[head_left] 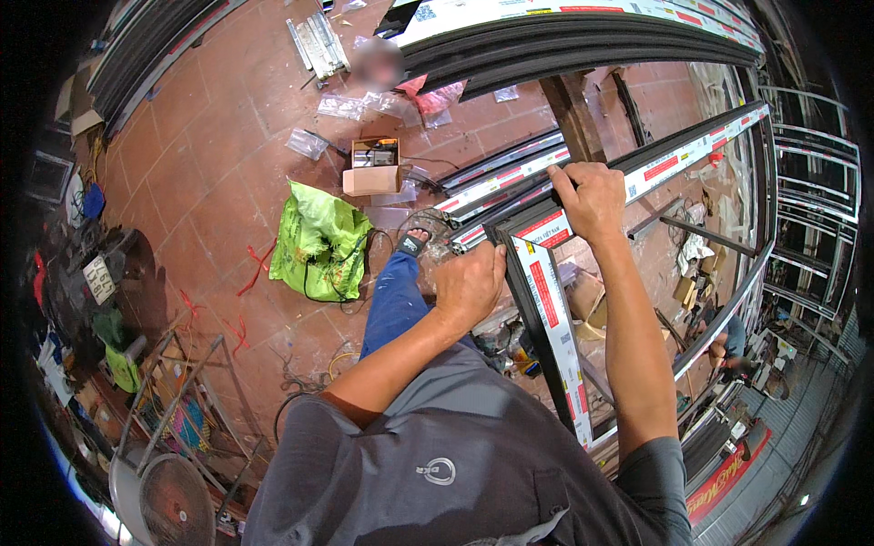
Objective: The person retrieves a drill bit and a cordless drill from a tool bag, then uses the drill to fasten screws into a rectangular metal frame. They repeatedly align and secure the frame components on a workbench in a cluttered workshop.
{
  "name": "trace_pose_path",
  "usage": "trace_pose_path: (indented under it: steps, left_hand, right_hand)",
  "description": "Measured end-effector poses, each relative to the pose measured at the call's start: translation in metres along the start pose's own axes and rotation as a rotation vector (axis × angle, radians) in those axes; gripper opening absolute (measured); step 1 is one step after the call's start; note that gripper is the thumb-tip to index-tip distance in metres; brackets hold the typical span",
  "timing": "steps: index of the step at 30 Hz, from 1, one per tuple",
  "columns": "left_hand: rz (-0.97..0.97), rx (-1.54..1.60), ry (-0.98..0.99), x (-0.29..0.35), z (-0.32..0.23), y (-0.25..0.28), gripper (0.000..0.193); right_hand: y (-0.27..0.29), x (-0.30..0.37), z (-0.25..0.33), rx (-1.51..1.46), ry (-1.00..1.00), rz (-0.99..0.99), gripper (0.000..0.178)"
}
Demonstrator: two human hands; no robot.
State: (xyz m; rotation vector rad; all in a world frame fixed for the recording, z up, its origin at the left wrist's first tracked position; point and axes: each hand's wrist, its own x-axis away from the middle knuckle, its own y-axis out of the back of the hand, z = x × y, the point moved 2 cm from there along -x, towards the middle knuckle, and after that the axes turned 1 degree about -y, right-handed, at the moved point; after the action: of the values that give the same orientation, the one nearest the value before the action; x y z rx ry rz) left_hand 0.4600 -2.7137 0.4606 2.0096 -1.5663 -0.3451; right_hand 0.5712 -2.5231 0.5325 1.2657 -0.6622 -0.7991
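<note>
A large black metal frame [537, 300] with white and red protective film lies across the right side, its mitred corner close in front of me. My right hand [592, 202] is wrapped over the far bar of this frame, the thumb along its top. Beside the corner, my left hand [471, 284] is closed, its thumb side against the frame's outer edge. What its curled fingers hold, if anything, is hidden. Past the corner, several more film-covered black profiles [501, 173] lie low near the floor.
A bright green bag [320, 246] and an open cardboard box [373, 168] lie on the red tiled floor. Stacked long profiles [583, 45] stand at the far side. A fan [177, 500] is at lower left. Another person [728, 341] is at the right, beyond the frame.
</note>
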Motion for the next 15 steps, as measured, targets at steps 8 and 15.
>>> trace_pose_path:
  steps: [8,15]
  left_hand:
    - [0.125,1.117,0.533,0.006,0.050,-0.035,0.039]
    - [-0.102,1.804,1.287,-0.022,0.003,-0.088,0.057]
  right_hand:
    - [0.001,0.000,0.000,0.005,-0.001,-0.014,0.046]
    - [-0.003,-0.001,0.006,-0.030,-0.016,-0.054,0.047]
